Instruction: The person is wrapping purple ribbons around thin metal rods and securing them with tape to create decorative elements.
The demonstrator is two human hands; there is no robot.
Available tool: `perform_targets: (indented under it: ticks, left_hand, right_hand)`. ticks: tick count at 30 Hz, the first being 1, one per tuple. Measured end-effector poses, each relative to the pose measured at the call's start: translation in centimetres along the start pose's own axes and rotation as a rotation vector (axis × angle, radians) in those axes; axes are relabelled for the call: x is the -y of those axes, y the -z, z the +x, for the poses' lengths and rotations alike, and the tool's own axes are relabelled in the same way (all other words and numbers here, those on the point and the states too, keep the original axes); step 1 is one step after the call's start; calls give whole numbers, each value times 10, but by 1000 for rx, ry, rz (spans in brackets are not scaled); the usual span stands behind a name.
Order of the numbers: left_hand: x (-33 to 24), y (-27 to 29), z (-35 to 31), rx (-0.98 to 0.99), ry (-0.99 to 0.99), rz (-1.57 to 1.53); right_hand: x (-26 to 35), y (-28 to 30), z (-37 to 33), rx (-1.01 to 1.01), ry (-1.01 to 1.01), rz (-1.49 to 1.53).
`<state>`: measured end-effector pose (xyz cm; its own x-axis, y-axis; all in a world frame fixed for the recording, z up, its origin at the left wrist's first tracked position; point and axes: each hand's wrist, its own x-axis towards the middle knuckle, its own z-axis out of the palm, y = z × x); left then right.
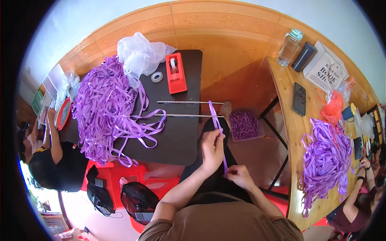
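A narrow purple ribbon (215, 120) loops over the tip of the farther of two thin metal rods (181, 102) that jut past the dark table's right edge. It crosses the nearer rod (181, 115) and runs down through my left hand (212, 151), whose fingers are closed on it. Lower and to the right, my right hand (239, 176) pinches the ribbon's lower stretch above my lap. More purple ribbon is looped on the nearer rod, next to a big tangled heap of purple ribbons (100, 108) on the dark table.
On the dark table (173, 144) are a red tape dispenser (175, 74), a tape roll (157, 77) and a plastic bag (140, 54). A bin of purple pieces (245, 125) stands on the floor. The wooden table (295, 160) holds another ribbon heap (326, 160) and a phone (299, 99). People sit at both sides.
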<state>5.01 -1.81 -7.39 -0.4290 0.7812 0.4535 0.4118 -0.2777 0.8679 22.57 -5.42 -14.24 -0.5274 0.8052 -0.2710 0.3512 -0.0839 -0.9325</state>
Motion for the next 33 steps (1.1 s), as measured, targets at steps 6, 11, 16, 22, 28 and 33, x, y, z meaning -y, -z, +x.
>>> perform_targets:
  ticks: [6,11,16,22,28,33]
  left_hand:
    - [11,-31,28,63,392,-576]
    - [21,-42,52,303,669,-1143]
    - [-3,-23,42,628,716,-1145]
    - [-2,16,-2,697,842,-949]
    - [-21,43,-24,667,837,-922]
    - [-5,79,-49,704,866,-669]
  right_hand:
    - [-4,41,0,-370,89,-392]
    - [-23,50,-5,-517,24,-616]
    - [-77,61,-13,-312,-185,-163]
    - [24,64,9,-306,308,196]
    - [43,45,45,212,417,505]
    - [53,48,35,253,385,400]
